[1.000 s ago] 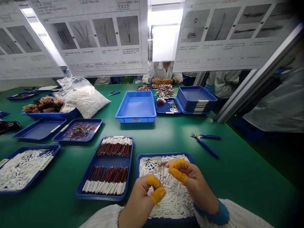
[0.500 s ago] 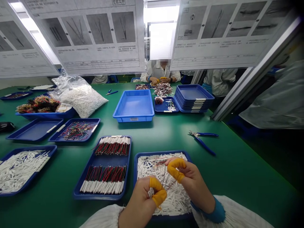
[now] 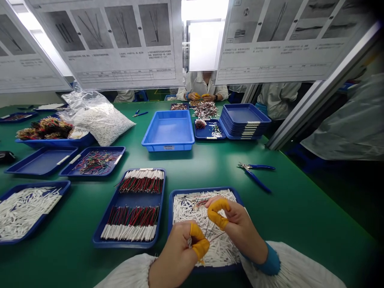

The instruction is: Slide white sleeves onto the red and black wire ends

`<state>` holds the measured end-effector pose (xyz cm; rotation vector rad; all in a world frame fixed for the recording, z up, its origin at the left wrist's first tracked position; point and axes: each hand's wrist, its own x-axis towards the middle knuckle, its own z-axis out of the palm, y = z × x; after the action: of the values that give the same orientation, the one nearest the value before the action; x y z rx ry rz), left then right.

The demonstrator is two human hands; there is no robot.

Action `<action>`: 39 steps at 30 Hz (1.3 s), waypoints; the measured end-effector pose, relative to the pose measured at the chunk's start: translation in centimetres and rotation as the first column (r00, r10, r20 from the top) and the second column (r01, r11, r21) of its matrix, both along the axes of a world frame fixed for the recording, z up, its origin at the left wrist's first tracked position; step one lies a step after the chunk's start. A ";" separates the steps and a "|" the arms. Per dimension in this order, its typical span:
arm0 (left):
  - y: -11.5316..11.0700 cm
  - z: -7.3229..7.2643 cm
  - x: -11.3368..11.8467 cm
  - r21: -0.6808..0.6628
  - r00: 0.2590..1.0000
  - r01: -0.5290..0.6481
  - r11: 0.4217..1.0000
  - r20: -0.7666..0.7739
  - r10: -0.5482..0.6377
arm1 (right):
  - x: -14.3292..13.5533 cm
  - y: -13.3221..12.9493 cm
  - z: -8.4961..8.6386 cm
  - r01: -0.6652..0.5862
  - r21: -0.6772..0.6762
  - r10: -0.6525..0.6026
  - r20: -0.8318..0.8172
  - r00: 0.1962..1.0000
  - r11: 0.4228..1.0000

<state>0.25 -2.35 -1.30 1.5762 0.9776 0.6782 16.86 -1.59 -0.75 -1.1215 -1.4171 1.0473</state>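
Green tabletop (image 3: 210, 170); thin wires (image 3: 207, 229) pinched between left fingers (image 3: 201, 249).

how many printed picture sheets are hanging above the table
3: the left sheet at the view's edge, the middle sheet, and the right sheet. Others may be hidden.

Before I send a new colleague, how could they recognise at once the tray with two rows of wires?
On the green table, find the large blue bin. The wanted tray lies nearer the viewer, slightly left. Unlike the jumbled-wire tray beyond it, it holds red, black and green wires in two orderly rows, white ends outward.
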 end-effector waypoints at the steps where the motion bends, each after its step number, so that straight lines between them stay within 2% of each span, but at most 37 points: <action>1: 0.0 0.0 0.0 -0.021 1.000 -0.003 1.000 0.012 0.003 | 0.3 0.2 0.0 0.018 -0.029 -0.017 0.006 1.000 0.999; 4: 0.0 -0.1 -0.2 -0.046 0.998 -0.036 0.998 0.041 0.038 | 1.3 0.7 0.2 0.084 -0.127 -0.081 0.035 0.996 0.988; 7: 0.4 -0.4 -0.5 -0.031 0.990 -0.123 0.992 0.064 0.125 | 1.8 0.9 0.0 0.016 -0.125 0.014 0.232 0.973 0.992; 10: 0.7 -0.6 -0.8 -0.058 0.981 -0.173 0.983 0.084 0.177 | 1.5 0.7 -0.6 -0.133 -0.070 0.150 0.507 0.849 0.989; 12: 0.7 -0.6 -0.7 -0.069 0.980 -0.171 0.983 0.091 0.177 | 1.0 0.5 -0.9 -0.211 -0.038 0.189 0.619 0.763 0.977; 15: 0.6 -0.6 -0.6 -0.080 0.980 -0.162 0.983 0.101 0.170 | 0.5 0.3 -1.2 -0.234 -0.024 0.181 0.712 0.678 0.972; 17: 0.6 -0.7 -0.5 -0.086 0.980 -0.160 0.983 0.102 0.168 | 0.4 0.3 -1.3 -0.215 -0.012 0.154 0.736 0.659 0.977; 21: 0.5 -1.0 -0.6 -0.070 0.982 -0.156 0.985 0.093 0.163 | 0.7 0.4 -1.2 -0.188 0.008 0.124 0.724 0.678 0.982; 25: 0.5 -1.1 -0.7 -0.062 0.983 -0.157 0.986 0.091 0.162 | 0.9 0.5 -1.1 -0.130 0.004 0.097 0.653 0.752 0.991; 33: 0.2 -1.4 -0.1 -0.186 0.969 -0.141 0.972 0.173 0.174 | 0.6 0.6 -1.1 -0.089 0.012 0.074 0.459 0.885 0.996; 39: 0.3 -1.5 -0.1 -0.250 0.956 -0.126 0.960 0.227 0.185 | 0.3 0.4 -0.9 -0.101 -0.025 0.103 0.419 0.902 0.995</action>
<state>0.16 -2.10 -2.77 1.1854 0.9623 0.8182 17.14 -1.15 -1.67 -1.3428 -1.8311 0.9110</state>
